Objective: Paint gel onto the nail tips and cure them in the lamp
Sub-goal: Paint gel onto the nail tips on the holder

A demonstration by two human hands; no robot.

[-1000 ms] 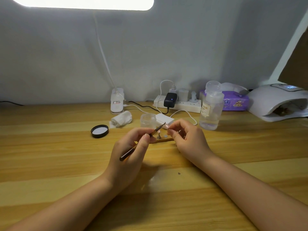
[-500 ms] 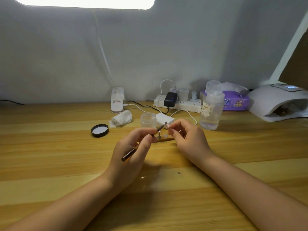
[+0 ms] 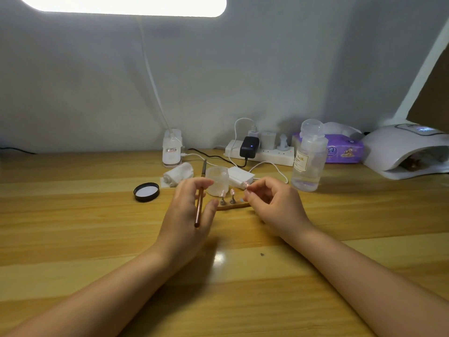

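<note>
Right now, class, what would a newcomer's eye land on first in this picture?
Two bare hands meet at mid-table: the left hand holds a brush, and the right hand pinches a small nail tip. Above glows a bright desk light; a white curing lamp sits far right.

Bottle label: the clear bottle (image 3: pixel 308 161) carries a cream label on its left face; the word "NAIL" can be read on it, and the smaller lines under it are too small to tell.
Tissue pack: the purple pack (image 3: pixel 345 149) just right of the bottle shows printed cartoon figures and a round blue emblem; its writing is illegible.
Lamp base sticker: the white clip base (image 3: pixel 172 149), well left of the bottle, has a small red-and-white sticker; unreadable.
Curing lamp display: the white lamp (image 3: pixel 401 152), far right of the bottle, shows glowing blue marks on top; blurred.
</note>
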